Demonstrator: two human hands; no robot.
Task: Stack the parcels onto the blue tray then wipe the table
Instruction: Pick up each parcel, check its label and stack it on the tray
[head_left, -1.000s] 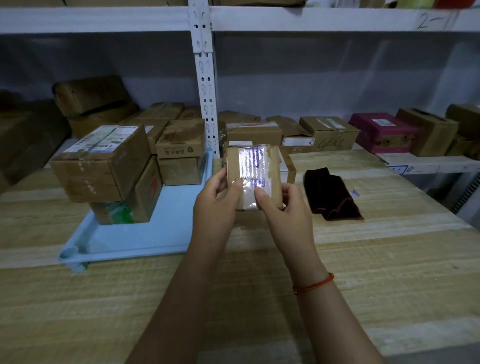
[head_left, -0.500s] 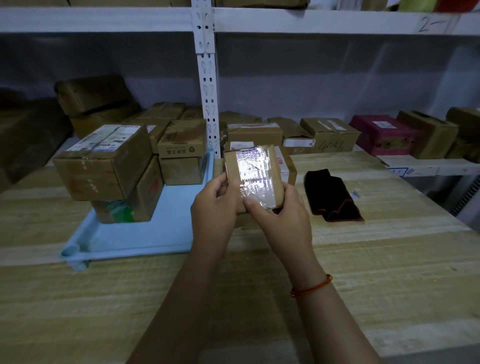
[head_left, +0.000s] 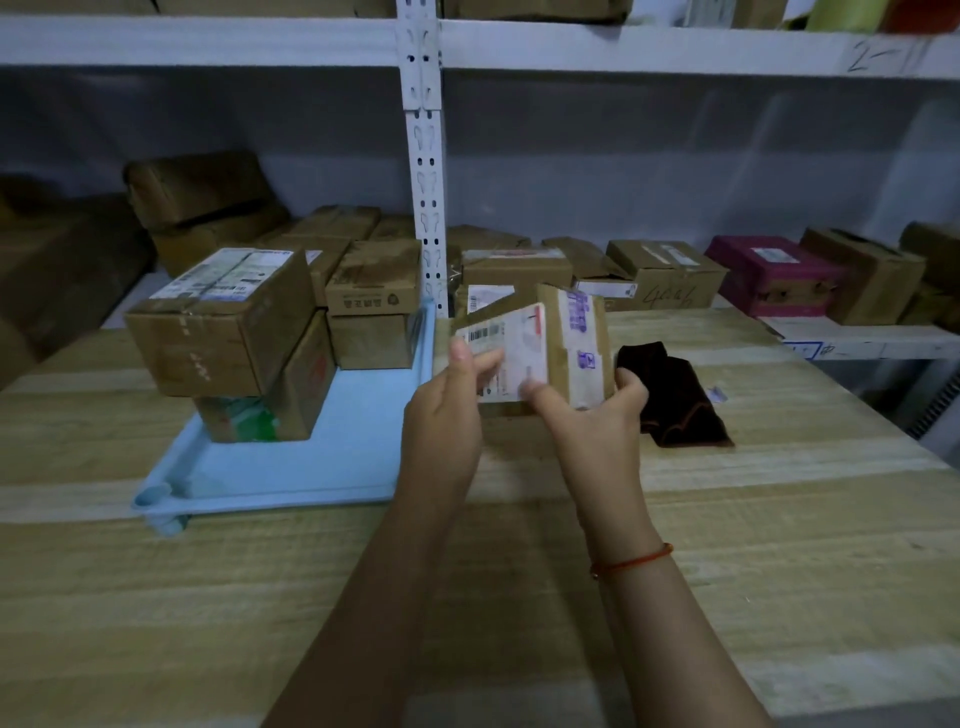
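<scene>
The small parcel (head_left: 540, 348) is a brown cardboard box, tilted so one face with a white shipping label and barcode turns toward the left hand (head_left: 447, 410), while a taped face with purple print turns toward the right. It is held up above the wooden table (head_left: 727, 545), clear of the surface. The left hand grips the label side, thumb raised along the near edge and fingers curled across the label. The right hand (head_left: 597, 421) cups the box from below and behind, thumb pressed on the front, fingers wrapped round its far side. Both forearms reach forward, and a red cord (head_left: 631, 562) circles the right wrist. Just left of the left hand lies the blue tray (head_left: 291, 467), with stacked parcels (head_left: 223, 322) at its far end. Just beyond the right hand's fingers lies a dark cloth (head_left: 675, 400).
</scene>
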